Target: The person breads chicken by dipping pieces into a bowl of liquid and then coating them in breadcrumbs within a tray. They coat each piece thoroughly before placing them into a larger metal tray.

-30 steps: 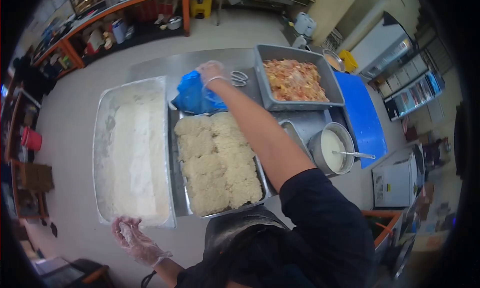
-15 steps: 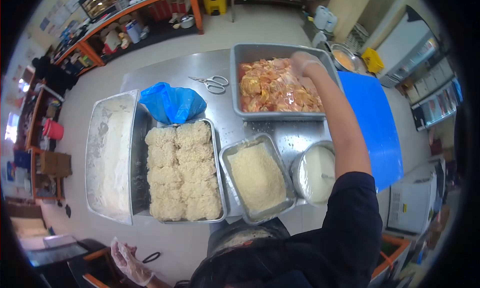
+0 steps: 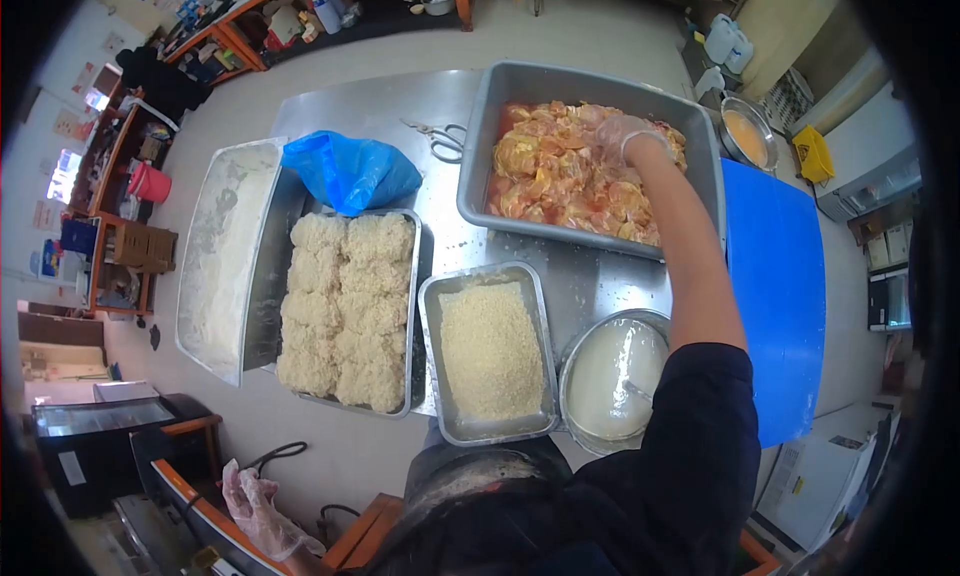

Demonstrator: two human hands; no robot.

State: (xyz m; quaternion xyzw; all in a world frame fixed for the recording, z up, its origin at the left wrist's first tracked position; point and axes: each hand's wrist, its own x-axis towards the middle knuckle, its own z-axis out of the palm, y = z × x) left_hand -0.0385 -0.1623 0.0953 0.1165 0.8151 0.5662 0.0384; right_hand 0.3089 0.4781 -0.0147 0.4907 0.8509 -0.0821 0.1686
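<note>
My right hand (image 3: 628, 138), in a clear plastic glove, reaches into a large grey tub (image 3: 560, 234) of raw marinated chicken pieces (image 3: 560, 181). It rests on the meat toward the back right, its fingertips hidden among the pieces. Low at the left, away from the table, my left hand (image 3: 262, 514) is gloved too, fingers loosely curled and apart with nothing in them. Nearer my body stand a metal pan (image 3: 490, 434) of pale crumbs (image 3: 495, 351) and a round bowl of white batter (image 3: 608, 371). Left of them, a metal tray (image 3: 412, 326) holds two rows of crumb-coated pieces (image 3: 350, 311).
A deep metal bin (image 3: 235, 246) dusted with white flour stands at the table's left end. Behind the tray lies a crumpled blue plastic bag (image 3: 355, 171), with scissors (image 3: 448, 144) beside the tub. A blue board (image 3: 775, 306) covers the right side. An orange-edged counter (image 3: 185, 476) stands lower left.
The whole view has shifted and turned slightly. My right hand has moved from near the tub's back rim down onto the chicken. My left hand stays low at the left, empty.
</note>
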